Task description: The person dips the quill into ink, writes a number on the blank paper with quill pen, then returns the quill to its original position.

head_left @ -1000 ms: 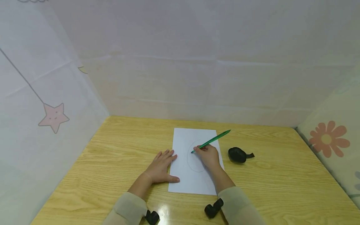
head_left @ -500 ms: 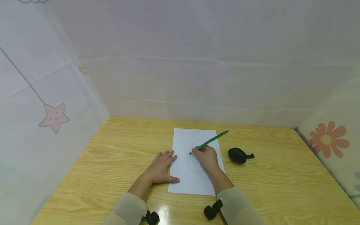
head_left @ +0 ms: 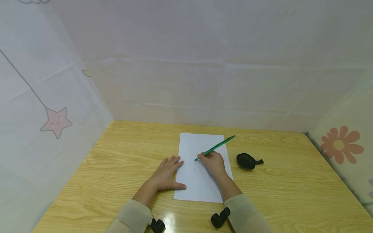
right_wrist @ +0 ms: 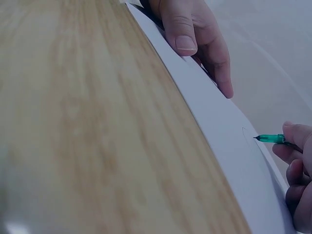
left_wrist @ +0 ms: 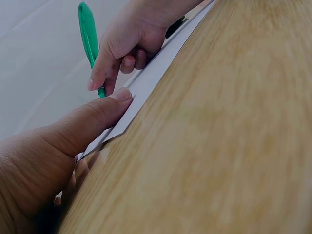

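Note:
A sheet of white paper (head_left: pixel 193 191) lies on the wooden table, with a thin oval outline drawn on it. My right hand (head_left: pixel 215 163) pinches a green pen (head_left: pixel 217 146) over the sheet. The pen slants up to the right, and its dark tip is at the oval's left side, close to the drawn line in the right wrist view. My left hand (head_left: pixel 166 174) rests spread along the paper's left edge, its thumb (left_wrist: pixel 122 95) and fingertips on the sheet. The right hand covers part of the oval in the head view.
A black rounded tape dispenser-like object (head_left: pixel 246 161) with a short strip sticking out lies right of the paper. The wooden table (head_left: pixel 122 152) ends at a pale cloth backdrop (head_left: pixel 204 90). Each sleeve cuff carries a small black device (head_left: pixel 220 217).
My right hand has shifted slightly left and toward me, bringing the pen tip from inside the oval to its left side. The left hand and paper have stayed in place.

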`<state>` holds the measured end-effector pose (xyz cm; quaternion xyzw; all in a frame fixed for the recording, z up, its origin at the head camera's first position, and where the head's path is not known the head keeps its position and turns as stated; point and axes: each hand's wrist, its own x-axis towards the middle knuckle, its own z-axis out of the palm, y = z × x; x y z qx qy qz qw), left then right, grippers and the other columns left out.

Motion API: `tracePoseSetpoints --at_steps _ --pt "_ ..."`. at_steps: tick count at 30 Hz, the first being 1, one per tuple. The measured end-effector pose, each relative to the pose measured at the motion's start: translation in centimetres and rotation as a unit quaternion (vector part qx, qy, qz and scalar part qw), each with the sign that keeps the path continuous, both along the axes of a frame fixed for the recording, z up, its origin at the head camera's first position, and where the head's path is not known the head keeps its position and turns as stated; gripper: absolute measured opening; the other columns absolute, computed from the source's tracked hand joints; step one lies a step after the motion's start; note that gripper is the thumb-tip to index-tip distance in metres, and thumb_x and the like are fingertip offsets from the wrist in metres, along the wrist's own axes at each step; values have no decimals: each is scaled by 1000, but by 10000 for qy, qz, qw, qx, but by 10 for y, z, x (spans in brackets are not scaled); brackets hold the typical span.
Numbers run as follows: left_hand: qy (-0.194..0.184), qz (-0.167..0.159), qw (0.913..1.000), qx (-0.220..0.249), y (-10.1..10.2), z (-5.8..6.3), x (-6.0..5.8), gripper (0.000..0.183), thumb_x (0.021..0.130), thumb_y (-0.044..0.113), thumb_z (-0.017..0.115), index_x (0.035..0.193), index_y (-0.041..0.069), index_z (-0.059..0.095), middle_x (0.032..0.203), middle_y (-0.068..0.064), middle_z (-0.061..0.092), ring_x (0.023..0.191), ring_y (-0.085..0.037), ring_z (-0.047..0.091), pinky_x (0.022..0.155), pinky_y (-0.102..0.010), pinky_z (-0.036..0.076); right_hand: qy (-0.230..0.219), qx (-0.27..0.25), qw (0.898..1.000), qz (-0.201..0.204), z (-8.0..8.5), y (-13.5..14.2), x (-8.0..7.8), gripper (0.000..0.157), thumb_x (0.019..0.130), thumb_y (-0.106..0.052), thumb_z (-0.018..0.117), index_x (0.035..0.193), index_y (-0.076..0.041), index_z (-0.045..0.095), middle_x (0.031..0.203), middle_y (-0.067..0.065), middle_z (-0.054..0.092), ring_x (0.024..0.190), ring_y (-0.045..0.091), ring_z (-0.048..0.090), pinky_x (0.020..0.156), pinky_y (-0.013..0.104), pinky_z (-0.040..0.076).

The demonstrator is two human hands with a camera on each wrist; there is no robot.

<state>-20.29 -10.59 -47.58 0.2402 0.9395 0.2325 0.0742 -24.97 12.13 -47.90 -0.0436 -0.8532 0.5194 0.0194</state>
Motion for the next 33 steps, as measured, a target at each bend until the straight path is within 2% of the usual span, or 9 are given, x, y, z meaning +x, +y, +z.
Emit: tracePoseSetpoints --at_steps 7,15,19,22,24,27,31,33 --pt "32 -36 10000 -39 1 0 0 97 74 60 76 148 6 42 161 -12 29 152 -33 20 124 -54 10 -138 -4 9999 -2 2 -1 1 30 84 -32 77 95 -4 74 92 11 76 85 19 70 72 28 55" --pt "33 -34 10000 -3 1 2 1 97 75 60 75 148 7 42 161 -11 28 152 -32 19 124 -53 10 -89 -9 10000 23 4 0 3 30 84 -32 76 95 -4 74 93 12 76 87 19 70 74 31 56" --pt "24 -31 10000 47 2 2 1 97 74 60 76 148 6 43 161 -11 29 152 -32 19 124 -54 10 -73 -360 9993 -97 5 2 3 32 85 -30 76 99 -2 73 97 15 76 92 24 72 78 30 58" --pt "1 -19 10000 32 2 3 1 97 74 60 76 148 7 42 161 -11 28 152 -32 19 125 -53 9 -106 -824 9962 -261 6 3 2 33 86 -28 76 102 0 72 101 17 75 93 23 72 74 25 57" --pt "-5 -10 10000 21 2 3 1 98 74 60 76 148 7 42 161 -11 28 152 -32 18 125 -53 9 -134 -1009 9943 -324 6 3 1 33 86 -27 76 102 1 71 100 16 75 88 17 71 69 20 55" --pt "-1 -15 10000 0 2 2 0 98 74 60 76 148 6 42 161 -12 28 152 -32 18 125 -53 9 -180 -1204 9918 -392 7 3 1 32 85 -26 77 102 1 71 93 12 75 70 8 61 57 17 46" --pt "3 -3 10000 -21 1 0 0 97 74 60 76 148 6 42 161 -12 28 152 -33 19 124 -54 9 -213 -1386 9891 -455 7 6 2 33 85 -27 77 103 0 71 83 3 73 56 6 48 49 17 40" --pt "-14 14 10000 -11 0 -1 0 97 74 60 75 148 7 42 161 -11 28 152 -33 19 125 -53 9 -207 -1441 9881 -496 7 8 2 33 85 -27 77 103 0 71 80 -1 72 54 5 45 48 16 39"
